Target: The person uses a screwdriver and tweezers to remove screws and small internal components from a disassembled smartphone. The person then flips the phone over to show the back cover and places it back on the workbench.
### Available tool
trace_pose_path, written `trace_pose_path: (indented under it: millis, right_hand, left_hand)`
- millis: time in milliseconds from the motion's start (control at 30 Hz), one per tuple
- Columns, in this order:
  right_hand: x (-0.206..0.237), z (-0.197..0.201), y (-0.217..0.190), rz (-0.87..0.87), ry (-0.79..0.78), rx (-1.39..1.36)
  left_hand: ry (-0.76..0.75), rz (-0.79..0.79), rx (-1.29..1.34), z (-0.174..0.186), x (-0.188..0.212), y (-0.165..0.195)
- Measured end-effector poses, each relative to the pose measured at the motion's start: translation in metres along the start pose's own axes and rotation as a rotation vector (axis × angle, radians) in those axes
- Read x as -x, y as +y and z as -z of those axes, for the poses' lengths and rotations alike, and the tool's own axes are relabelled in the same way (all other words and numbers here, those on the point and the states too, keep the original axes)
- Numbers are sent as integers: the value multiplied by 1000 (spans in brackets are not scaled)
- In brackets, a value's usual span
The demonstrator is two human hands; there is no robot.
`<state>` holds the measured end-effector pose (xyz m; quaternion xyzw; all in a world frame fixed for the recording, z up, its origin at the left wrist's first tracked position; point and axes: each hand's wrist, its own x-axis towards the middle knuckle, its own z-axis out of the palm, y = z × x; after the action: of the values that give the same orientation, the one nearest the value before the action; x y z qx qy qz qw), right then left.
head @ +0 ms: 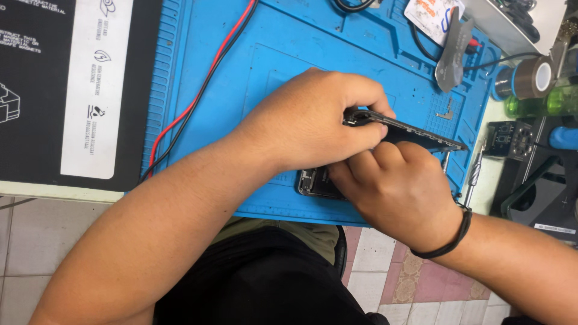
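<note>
A dark, opened smartphone lies on a blue repair mat [289,54]. Its thin screen panel [415,133] is lifted at an angle above the phone body [314,182], whose inner parts show near the mat's front edge. My left hand [313,120] reaches over from the left and pinches the raised panel's near end between thumb and fingers. My right hand [394,186], with a black cord bracelet on the wrist, rests over the phone body with fingers curled under the panel. Whether it holds a tool is hidden.
Red and black wires [205,84] run across the mat's left side. A black mat with a white label [90,90] lies at left. At right sit a brown tape roll [536,77], a green bottle [548,102], a grey pry tool [453,57], and a screwdriver [474,174].
</note>
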<state>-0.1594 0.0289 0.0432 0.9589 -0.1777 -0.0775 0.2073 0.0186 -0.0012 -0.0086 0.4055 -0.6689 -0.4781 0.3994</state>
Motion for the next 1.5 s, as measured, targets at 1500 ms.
trace_pose_path:
  millis: [1500]
  right_hand:
    - [68, -7, 13, -927, 274, -623]
  left_hand:
    - [-51, 72, 98, 7, 4, 6]
